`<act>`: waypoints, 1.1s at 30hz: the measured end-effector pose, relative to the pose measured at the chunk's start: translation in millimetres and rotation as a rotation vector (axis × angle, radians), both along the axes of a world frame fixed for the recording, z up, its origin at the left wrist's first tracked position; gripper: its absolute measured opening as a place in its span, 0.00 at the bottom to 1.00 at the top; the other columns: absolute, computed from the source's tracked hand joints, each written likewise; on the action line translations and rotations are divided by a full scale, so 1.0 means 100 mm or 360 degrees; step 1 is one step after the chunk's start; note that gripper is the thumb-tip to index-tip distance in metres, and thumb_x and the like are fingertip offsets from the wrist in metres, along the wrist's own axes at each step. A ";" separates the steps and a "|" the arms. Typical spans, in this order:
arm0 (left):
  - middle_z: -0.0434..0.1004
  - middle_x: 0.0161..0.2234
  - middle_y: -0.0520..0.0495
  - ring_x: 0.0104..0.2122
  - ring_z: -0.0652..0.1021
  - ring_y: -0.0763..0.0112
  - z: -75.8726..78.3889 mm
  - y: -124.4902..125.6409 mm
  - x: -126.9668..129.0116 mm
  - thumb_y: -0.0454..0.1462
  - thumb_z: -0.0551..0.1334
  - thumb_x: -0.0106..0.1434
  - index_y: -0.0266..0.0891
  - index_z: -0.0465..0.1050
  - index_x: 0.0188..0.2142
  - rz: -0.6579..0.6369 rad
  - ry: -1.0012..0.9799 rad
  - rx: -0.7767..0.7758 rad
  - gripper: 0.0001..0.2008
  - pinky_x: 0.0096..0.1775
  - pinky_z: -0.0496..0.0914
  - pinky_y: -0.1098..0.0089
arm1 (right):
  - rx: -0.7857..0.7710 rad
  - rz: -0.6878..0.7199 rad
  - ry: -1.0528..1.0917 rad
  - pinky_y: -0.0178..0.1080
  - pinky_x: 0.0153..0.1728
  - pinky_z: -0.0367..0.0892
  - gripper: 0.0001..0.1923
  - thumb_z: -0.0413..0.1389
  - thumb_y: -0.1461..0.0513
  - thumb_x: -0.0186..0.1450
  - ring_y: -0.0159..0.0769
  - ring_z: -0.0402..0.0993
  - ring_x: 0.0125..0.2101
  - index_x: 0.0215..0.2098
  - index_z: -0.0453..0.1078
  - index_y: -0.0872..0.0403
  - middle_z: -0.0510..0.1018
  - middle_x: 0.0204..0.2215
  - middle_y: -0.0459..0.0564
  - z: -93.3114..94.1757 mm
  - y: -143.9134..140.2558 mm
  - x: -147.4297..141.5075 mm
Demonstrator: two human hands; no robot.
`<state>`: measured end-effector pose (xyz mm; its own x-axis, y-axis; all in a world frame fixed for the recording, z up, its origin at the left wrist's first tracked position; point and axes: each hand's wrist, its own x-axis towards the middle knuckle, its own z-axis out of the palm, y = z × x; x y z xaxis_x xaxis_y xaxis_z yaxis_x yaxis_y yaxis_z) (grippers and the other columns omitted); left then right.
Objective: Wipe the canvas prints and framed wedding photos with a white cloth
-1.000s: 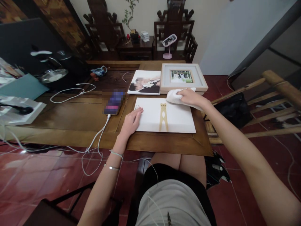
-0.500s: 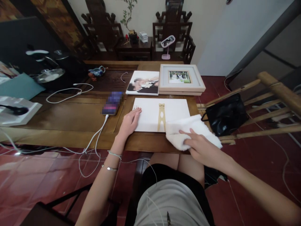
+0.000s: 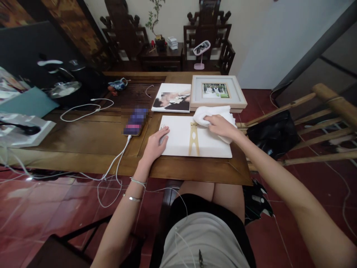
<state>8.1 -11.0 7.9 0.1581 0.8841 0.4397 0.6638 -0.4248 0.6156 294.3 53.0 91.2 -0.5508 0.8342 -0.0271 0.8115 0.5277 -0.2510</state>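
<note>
While the right hand (image 3: 222, 126) presses down at about 2 o'clock from the centre of a flat, white, rectangular panel (image 3: 177, 139), its fingers grasp a bunched, white, fluffy cloth (image 3: 212, 113). The cloth covers the panel's corner on that side and spreads a little past its edge. The left hand (image 3: 155, 144) is at 9 o'clock, its fingers released and laid out flat on the panel's edge, gripping nothing.

The panel lies on the brown, polished wooden surface (image 3: 92, 137), near the edge closest to the person. A tan, A-shaped piece with oval cut-outs (image 3: 190, 143) lies flat against the panel's middle, its narrow end toward 12 o'clock, just beside the cloth, and its two legs toward 6 o'clock.

At 11 o'clock from the panel, just beyond it, lies a white-bordered rectangular photo print (image 3: 184, 106), partly pixelated. At 1 o'clock is a pale wooden picture frame with a grey mount (image 3: 196, 100), holding a small photograph of two figures on green. Between 9 and 10 o'clock lies a dark smartphone with a pixelated screen (image 3: 135, 122), a white charging cable (image 3: 122, 149) plugged into its near end. At 3 o'clock, off the surface, a shiny black bag (image 3: 272, 134) rests against a bamboo chair (image 3: 330, 97).
</note>
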 end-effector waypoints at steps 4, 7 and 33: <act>0.67 0.60 0.38 0.62 0.65 0.60 -0.03 0.02 -0.03 0.36 0.54 0.66 0.35 0.69 0.56 -0.0031 0.0061 -0.0024 0.19 0.62 0.60 0.53 | 0.0128 0.0013 -0.0056 0.60 0.56 0.53 0.26 0.43 0.75 0.57 0.54 0.57 0.61 0.51 0.69 0.60 0.70 0.56 0.64 -0.19 -0.17 -0.24; 0.62 0.63 0.38 0.64 0.60 0.58 -0.06 0.05 -0.05 0.38 0.53 0.67 0.36 0.65 0.59 -0.0060 0.0113 -0.0063 0.22 0.63 0.57 0.52 | 0.0148 0.0049 -0.0098 0.68 0.59 0.45 0.25 0.45 0.75 0.57 0.57 0.46 0.66 0.50 0.70 0.61 0.58 0.65 0.64 -0.27 -0.52 -0.27; 0.58 0.64 0.33 0.65 0.58 0.57 -0.12 0.09 -0.07 0.41 0.48 0.70 0.29 0.62 0.61 -0.0083 0.0171 -0.0143 0.25 0.65 0.53 0.53 | -0.0016 0.0125 0.0102 0.42 0.47 0.61 0.23 0.43 0.73 0.57 0.46 0.70 0.47 0.46 0.71 0.59 0.77 0.45 0.59 -0.01 -0.05 -0.22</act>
